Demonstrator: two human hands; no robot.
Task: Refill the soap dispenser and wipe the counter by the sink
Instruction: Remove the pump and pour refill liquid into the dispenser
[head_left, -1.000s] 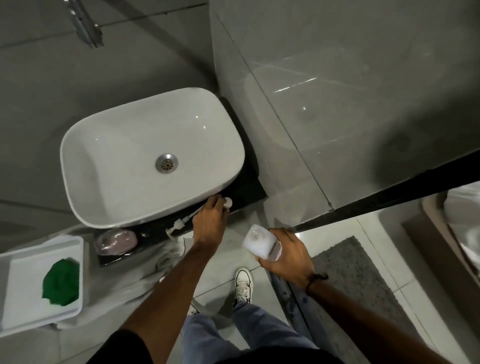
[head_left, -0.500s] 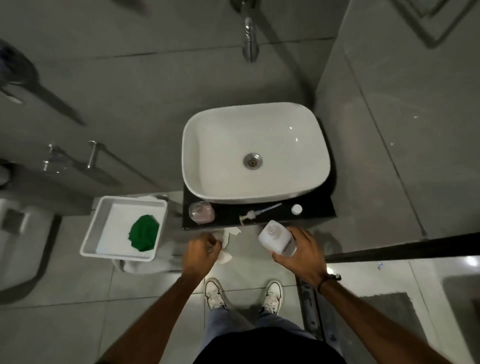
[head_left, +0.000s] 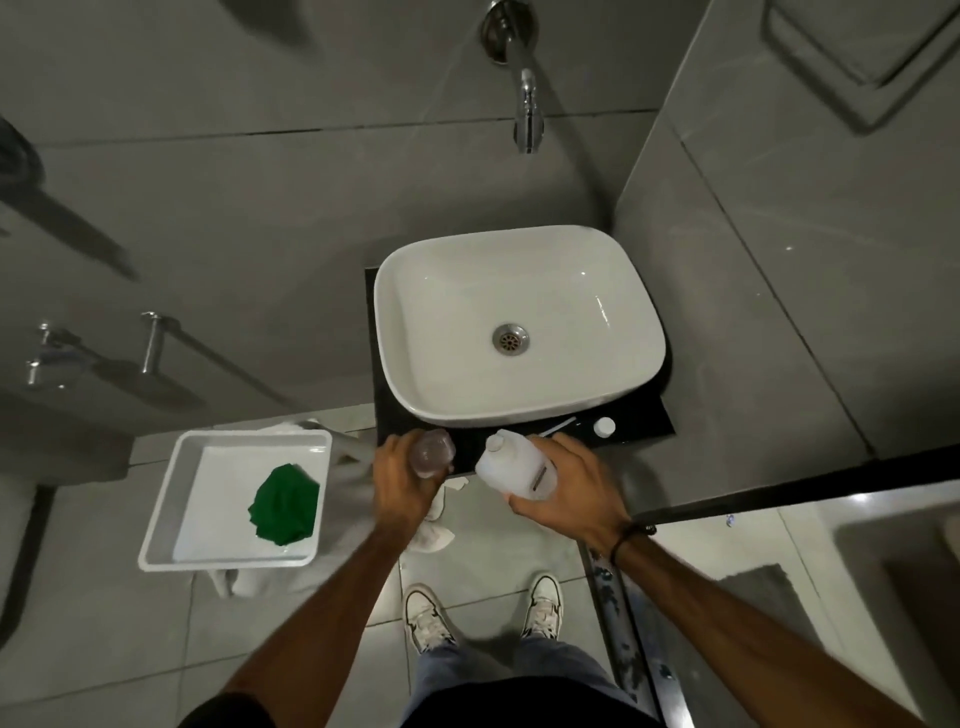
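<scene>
My left hand (head_left: 402, 480) grips a clear, pinkish soap dispenser bottle (head_left: 431, 454) at the front edge of the black counter (head_left: 644, 423). My right hand (head_left: 569, 486) holds a white refill bottle (head_left: 514, 467), uncapped, tilted with its neck pointing left toward the dispenser. The dispenser's pump (head_left: 558, 427) lies on the counter in front of the white basin (head_left: 519, 327), partly hidden by the refill bottle. A small white cap (head_left: 604, 427) rests on the counter to the right. A green cloth (head_left: 284, 504) lies in a white tray (head_left: 166, 519) at the left.
A wall tap (head_left: 527, 111) hangs above the basin. White rags (head_left: 434, 535) lie below the counter's front edge and under the tray. Grey tiled walls stand behind and to the right. A dark rail (head_left: 779, 493) and a floor mat (head_left: 763, 597) are on the right.
My left hand left the cap on the counter, swung left and took hold of the dispenser bottle. My right hand brought the refill bottle up beside it. The view shifted left and back.
</scene>
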